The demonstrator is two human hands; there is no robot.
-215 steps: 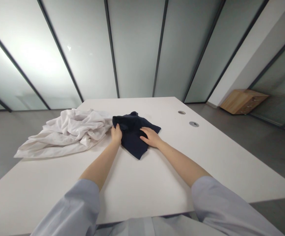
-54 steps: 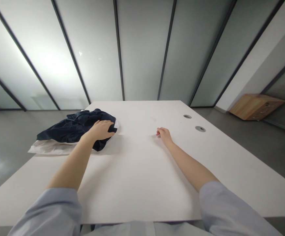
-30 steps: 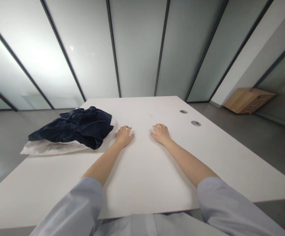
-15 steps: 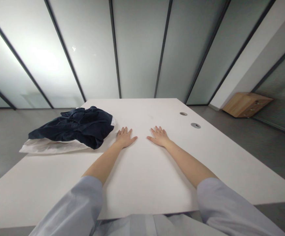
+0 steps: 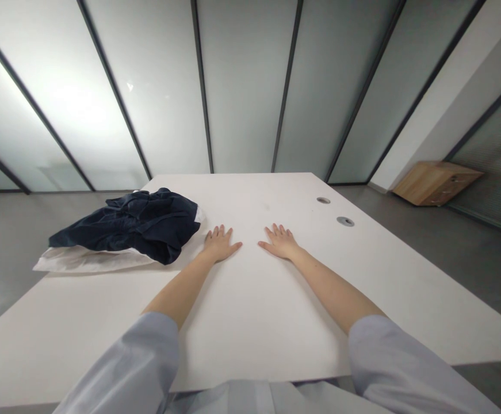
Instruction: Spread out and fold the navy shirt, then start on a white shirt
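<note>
Palm down with fingers spread, my left hand (image 5: 221,244) lies flat on the white table (image 5: 259,322). My right hand (image 5: 281,241) rests the same way a short distance to its right, also holding nothing. Left of my left hand sits a crumpled dark navy garment (image 5: 142,221), bunched in a loose heap; its kind cannot be made out. Beneath it is a white cloth or bag-like sheet (image 5: 95,260), which sticks out at the front and at the right side. My left hand is close to this pile but apart from it.
Two round grommets (image 5: 345,221) are set in the table near its right edge. A wooden drawer cabinet (image 5: 435,183) stands on the grey floor at the far right. Frosted glass panels (image 5: 245,86) with dark frames rise behind the table.
Both hands stay flat in the same place. The whole view has shifted very slightly; the garment and sheet have not moved on the table.
</note>
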